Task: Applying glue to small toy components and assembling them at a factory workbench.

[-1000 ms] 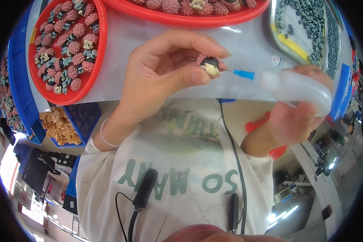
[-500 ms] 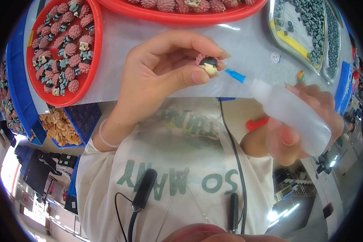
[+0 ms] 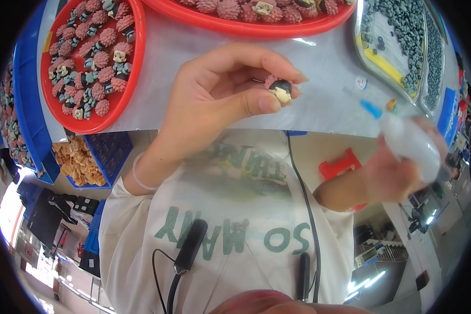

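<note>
Between the thumb and fingers of my left hand [image 3: 220, 89] is a small figurine head [image 3: 281, 90] with pink textured hair, a black part and a cream-coloured face. My right hand [image 3: 397, 167], blurred by motion, grips a translucent white squeeze bottle [image 3: 411, 144]. The bottle's blue nozzle tip [image 3: 371, 109] points up and left, well apart from the figurine head. Both hands are over the front part of the covered table [image 3: 329, 68].
A red oval tray [image 3: 136, 89] of pink-haired figurines stands at the left, another red tray [image 3: 298, 31] with pink heads at the back. Clear trays [image 3: 387, 68] of small dark parts lie at the right. Below the table's left is a blue crate [image 3: 112, 157] with tan pieces.
My right hand has drawn the bottle away to the right, so its nozzle has left the figurine head. In the picture, my left hand with the head sits slightly further right.
</note>
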Action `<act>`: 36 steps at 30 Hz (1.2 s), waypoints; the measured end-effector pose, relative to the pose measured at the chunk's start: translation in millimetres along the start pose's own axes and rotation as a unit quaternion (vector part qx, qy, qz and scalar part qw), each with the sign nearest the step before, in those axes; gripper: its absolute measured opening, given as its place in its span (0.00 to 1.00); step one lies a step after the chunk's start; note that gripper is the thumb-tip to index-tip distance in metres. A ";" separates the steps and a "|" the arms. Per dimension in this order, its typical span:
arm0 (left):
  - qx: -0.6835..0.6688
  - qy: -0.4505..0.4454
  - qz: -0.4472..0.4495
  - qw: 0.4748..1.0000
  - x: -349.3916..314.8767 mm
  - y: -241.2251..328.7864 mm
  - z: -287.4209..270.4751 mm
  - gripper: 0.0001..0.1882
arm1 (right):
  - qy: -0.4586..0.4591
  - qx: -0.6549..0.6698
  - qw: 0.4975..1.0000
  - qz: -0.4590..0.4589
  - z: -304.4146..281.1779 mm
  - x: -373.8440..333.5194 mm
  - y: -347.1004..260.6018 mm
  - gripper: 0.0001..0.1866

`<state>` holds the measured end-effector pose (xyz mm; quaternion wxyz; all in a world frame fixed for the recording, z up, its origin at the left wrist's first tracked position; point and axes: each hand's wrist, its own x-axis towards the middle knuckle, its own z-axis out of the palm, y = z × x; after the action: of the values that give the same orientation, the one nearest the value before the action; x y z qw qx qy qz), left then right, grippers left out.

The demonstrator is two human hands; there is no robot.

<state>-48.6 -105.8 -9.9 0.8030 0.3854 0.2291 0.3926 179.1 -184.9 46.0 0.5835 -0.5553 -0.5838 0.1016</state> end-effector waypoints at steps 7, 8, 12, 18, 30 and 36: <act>0.003 0.019 -0.017 1.000 -1.1 -0.1 3.0 0.18 | -0.045 0.072 0.988 0.129 44.9 -1.2 13.9 0.20; 0.010 0.023 -0.023 0.999 -1.5 1.3 2.9 0.18 | -0.078 0.067 0.985 0.142 48.5 0.2 14.4 0.20; 0.028 0.027 -0.032 0.999 -1.4 2.7 4.8 0.18 | -0.103 0.072 0.984 0.123 53.6 -0.8 23.0 0.19; 0.010 0.009 -0.029 0.999 -0.3 2.3 3.3 0.16 | -0.064 0.162 0.976 0.129 55.3 -1.8 35.1 0.19; 0.016 0.022 -0.042 0.999 -1.2 2.3 5.2 0.17 | -0.173 0.028 0.978 0.115 60.6 10.7 27.6 0.23; -0.015 -0.039 -0.037 0.998 -1.1 1.8 -1.3 0.13 | -0.246 -0.077 0.963 0.082 19.6 57.0 38.7 0.17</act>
<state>-50.9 -105.4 -9.1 0.8312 0.3794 0.2052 0.3507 201.0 -116.8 43.0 0.3673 -0.6022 -0.6681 0.2369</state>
